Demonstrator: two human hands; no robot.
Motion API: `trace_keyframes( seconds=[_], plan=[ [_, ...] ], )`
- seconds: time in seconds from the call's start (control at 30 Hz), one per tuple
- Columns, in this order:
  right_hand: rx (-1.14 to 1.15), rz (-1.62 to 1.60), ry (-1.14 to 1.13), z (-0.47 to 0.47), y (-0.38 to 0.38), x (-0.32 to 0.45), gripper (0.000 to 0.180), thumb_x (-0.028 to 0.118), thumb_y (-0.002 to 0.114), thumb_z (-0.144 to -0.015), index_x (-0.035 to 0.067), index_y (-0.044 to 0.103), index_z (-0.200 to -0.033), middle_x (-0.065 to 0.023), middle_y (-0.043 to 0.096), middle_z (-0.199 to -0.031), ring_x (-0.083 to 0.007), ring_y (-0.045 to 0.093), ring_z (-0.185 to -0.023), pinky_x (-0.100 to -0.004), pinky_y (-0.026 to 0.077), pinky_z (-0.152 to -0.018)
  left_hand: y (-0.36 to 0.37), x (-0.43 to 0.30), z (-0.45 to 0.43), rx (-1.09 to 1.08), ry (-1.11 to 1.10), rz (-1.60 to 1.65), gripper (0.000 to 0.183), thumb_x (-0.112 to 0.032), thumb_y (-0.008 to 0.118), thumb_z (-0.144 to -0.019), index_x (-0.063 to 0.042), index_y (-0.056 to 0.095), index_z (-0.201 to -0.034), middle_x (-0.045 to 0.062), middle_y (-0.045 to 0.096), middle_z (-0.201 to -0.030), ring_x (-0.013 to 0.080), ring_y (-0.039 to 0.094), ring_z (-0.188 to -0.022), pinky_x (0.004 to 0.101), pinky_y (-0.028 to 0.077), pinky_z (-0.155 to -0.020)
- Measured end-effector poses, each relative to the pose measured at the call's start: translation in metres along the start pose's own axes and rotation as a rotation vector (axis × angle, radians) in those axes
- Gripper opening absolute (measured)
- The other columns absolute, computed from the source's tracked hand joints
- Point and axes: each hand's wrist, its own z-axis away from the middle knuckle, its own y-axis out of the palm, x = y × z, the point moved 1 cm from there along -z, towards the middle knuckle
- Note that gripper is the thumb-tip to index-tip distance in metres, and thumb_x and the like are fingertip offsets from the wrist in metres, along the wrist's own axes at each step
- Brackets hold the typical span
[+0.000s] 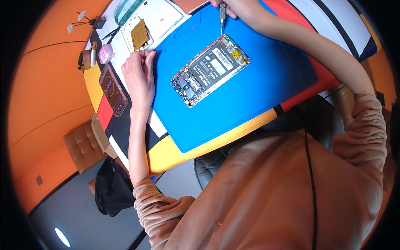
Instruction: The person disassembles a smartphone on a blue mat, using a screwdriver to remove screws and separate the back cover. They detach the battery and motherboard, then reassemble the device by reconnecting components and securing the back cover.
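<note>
An opened phone (pixel 211 70), its battery and circuit board exposed, lies on a blue work mat (pixel 250 103). My right hand (pixel 239 9), partly cut off by the upper edge of the picture, holds a precision screwdriver (pixel 222 14) with a knurled metal handle. The screwdriver's tip points down at the phone's top corner; whether it touches is unclear. My left hand (pixel 139 75) rests at the mat's left edge with thumb and forefinger close together. Whether anything small is between those fingertips cannot be seen. Tiny dark bits, perhaps screws (pixel 165 47), lie on the mat near it.
Beyond my left hand are a loose gold-coloured battery (pixel 139 34) on a white phone part and a white back cover (pixel 161 18). Black tweezers (pixel 111 33), a pink case (pixel 106 53) and a phone showing a timer (pixel 113 90) lie at the left, near a small flower vase (pixel 98 22).
</note>
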Motion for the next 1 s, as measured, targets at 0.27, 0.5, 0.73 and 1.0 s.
trace_keyframes(
  seconds=[0.27, 0.5, 0.73, 1.0],
  plan=[
    [0.028, 0.014, 0.028, 0.004, 0.0, 0.007, 0.007, 0.003, 0.059, -0.088, 0.008, 0.054, -0.088, -0.0042, 0.06, -0.068, -0.0092, 0.048, -0.046, -0.0245, 0.031, -0.039, 0.0, -0.005, -0.002, -0.04, 0.095, 0.085, 0.015, -0.017, 0.076, -0.092, -0.004, 0.069, -0.094, 0.009, 0.066, -0.089, 0.0253, 0.058, -0.083, 0.0361, 0.044, -0.08],
    [0.053, 0.027, 0.067, 0.004, -0.002, 0.011, 0.007, 0.001, 0.057, -0.089, 0.007, 0.053, -0.089, -0.0051, 0.06, -0.067, -0.0093, 0.047, -0.045, -0.0237, 0.031, -0.039, 0.0, -0.004, -0.003, -0.062, 0.148, 0.107, 0.011, -0.015, 0.073, -0.094, -0.005, 0.072, -0.1, 0.008, 0.07, -0.096, 0.0254, 0.062, -0.087, 0.0354, 0.046, -0.082],
    [0.031, -0.014, 0.048, 0.009, -0.001, 0.021, 0.007, 0.002, 0.05, -0.092, 0.009, 0.049, -0.093, -0.0029, 0.059, -0.068, -0.0068, 0.047, -0.05, -0.0219, 0.034, -0.043, -0.014, -0.059, 0.014, 0.067, 0.183, 0.236, 0.031, -0.029, 0.069, -0.095, -0.004, 0.068, -0.113, 0.013, 0.067, -0.115, 0.0287, 0.061, -0.104, 0.0393, 0.044, -0.093],
    [0.081, 0.051, -0.184, 0.028, 0.012, 0.035, 0.011, 0.0, 0.043, -0.095, 0.008, 0.048, -0.101, -0.0018, 0.058, -0.079, -0.0049, 0.047, -0.061, -0.0194, 0.038, -0.051, 0.005, -0.103, 0.044, 0.206, 0.243, 0.055, 0.098, -0.056, 0.08, -0.08, -0.002, 0.04, -0.151, 0.023, 0.044, -0.153, 0.0376, 0.047, -0.135, 0.047, 0.034, -0.11]
  ],
)
